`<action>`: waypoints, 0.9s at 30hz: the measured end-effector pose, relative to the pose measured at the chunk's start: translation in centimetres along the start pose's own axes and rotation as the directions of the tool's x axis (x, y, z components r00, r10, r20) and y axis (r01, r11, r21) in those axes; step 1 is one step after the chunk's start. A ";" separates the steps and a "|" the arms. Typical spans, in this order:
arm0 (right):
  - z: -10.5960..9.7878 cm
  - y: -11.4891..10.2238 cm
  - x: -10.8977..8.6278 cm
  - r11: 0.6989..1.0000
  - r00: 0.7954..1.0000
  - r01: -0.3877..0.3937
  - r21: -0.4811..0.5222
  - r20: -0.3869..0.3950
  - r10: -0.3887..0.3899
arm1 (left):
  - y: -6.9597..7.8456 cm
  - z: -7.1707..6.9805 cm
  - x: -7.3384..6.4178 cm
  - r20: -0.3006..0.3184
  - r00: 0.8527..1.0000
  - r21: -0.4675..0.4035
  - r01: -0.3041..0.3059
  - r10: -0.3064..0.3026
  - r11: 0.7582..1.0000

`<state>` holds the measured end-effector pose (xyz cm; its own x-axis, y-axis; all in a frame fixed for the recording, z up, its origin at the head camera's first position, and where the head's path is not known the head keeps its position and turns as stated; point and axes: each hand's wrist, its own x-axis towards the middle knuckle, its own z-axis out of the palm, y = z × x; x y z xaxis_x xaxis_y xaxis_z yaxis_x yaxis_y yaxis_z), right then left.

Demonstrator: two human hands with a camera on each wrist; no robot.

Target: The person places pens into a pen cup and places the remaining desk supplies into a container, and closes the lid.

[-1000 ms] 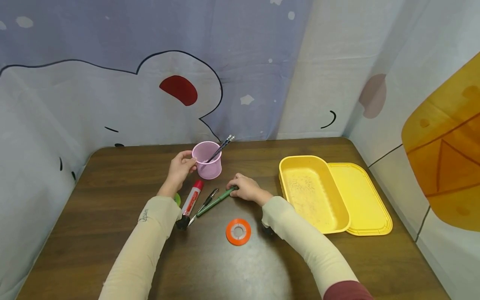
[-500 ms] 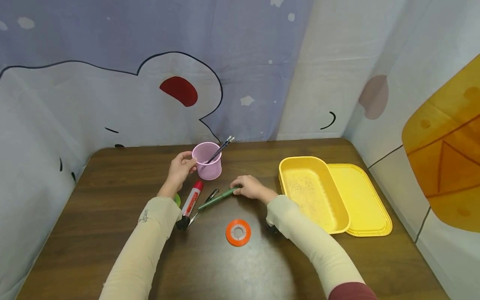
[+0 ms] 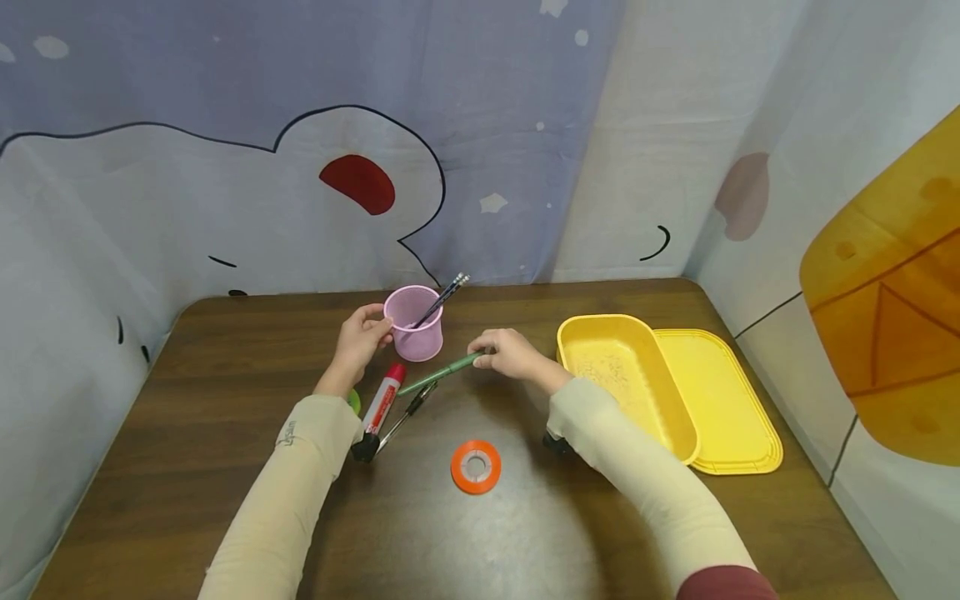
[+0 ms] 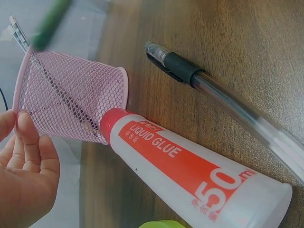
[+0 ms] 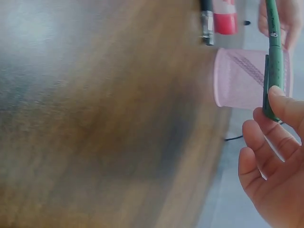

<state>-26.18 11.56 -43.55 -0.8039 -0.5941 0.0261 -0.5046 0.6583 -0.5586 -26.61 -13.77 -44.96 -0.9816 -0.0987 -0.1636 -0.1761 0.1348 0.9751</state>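
Note:
My left hand (image 3: pixel 362 342) pinches the rim of a pink mesh pen cup (image 3: pixel 418 340) that stands upright near the table's back edge. Two dark pencils (image 3: pixel 441 300) lean inside the cup. Between the thumb and fingers of my right hand (image 3: pixel 513 357) is a green pen (image 5: pixel 274 61), gripped at its clip end and raised over the table, pointing left in the head view. Below the cup lies a liquid glue bottle (image 4: pixel 175 161) with a red cap. Beside it rests a clear pen with a black grip (image 4: pixel 228 97).
An orange tape roll (image 3: pixel 476 485) lies mid-table. A yellow bin (image 3: pixel 692 433) and its yellow lid (image 3: pixel 738 417) sit at the right. Part of a green round thing (image 3: pixel 354 402) shows by my left wrist. Something black (image 3: pixel 557 443) is partly hidden under my right sleeve.
My right hand has lifted the green pen off the table and moved it up and slightly right. My left hand stays at the cup rim.

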 end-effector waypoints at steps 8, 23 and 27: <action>-1.9 -0.2 0.4 0.988 0.994 -0.063 0.142 -0.075 0.074 | 0.1 0.1 -0.1 0.005 1.000 0.001 0.006 -0.006 1.000; -4.6 -0.8 1.3 0.980 0.966 -0.137 0.142 -0.200 0.164 | 0.0 0.3 0.1 0.009 1.000 0.029 0.017 -0.017 0.999; -5.1 -1.1 1.5 0.977 0.949 -0.196 0.087 -0.232 0.211 | -0.1 0.4 0.2 0.013 1.000 0.028 0.014 -0.014 1.000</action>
<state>-28.41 12.31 -38.61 -0.9429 -0.3177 0.0996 -0.3081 0.7192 -0.6227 -26.79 -13.45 -45.17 -0.9799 -0.0881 -0.1791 -0.1915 0.1612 0.9682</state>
